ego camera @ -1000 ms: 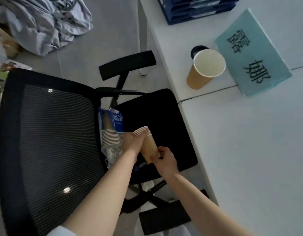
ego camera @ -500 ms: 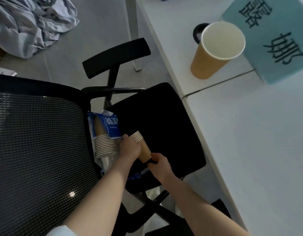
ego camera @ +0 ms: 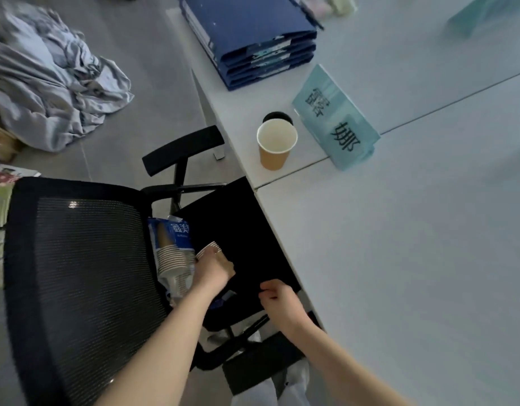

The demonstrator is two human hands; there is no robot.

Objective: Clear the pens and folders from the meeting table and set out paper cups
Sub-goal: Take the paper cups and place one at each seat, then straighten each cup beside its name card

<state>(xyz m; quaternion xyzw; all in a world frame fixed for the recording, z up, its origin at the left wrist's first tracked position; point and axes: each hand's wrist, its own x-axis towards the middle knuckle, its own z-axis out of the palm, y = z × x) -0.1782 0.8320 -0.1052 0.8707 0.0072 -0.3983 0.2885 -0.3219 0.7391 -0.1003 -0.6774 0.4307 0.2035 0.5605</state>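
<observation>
My left hand point(ego camera: 213, 268) grips a short stack of brown paper cups point(ego camera: 209, 249) over the black chair seat point(ego camera: 238, 218); only the white rims show past my fingers. My right hand point(ego camera: 277, 297) hovers a little to the right, apart from the stack, fingers curled with nothing visible in them. An opened blue bag of stacked cups point(ego camera: 174, 253) leans against the mesh chair back point(ego camera: 77, 273). One empty paper cup point(ego camera: 276, 145) stands upright near the white table's edge point(ego camera: 282, 224). A pile of blue folders point(ego camera: 253, 39) lies at the table's far corner.
A teal name card point(ego camera: 337, 121) stands just right of the lone cup, and a black round grommet point(ego camera: 277, 116) sits behind it. The chair's armrest point(ego camera: 182, 150) juts out near the table leg. Crumpled grey fabric point(ego camera: 48, 83) and magazines point(ego camera: 4, 183) lie on the floor.
My right hand has let go of the bottom of the cup stack and drawn away to the right. The left hand keeps the stack. The view has pulled back, bringing the folders into sight.
</observation>
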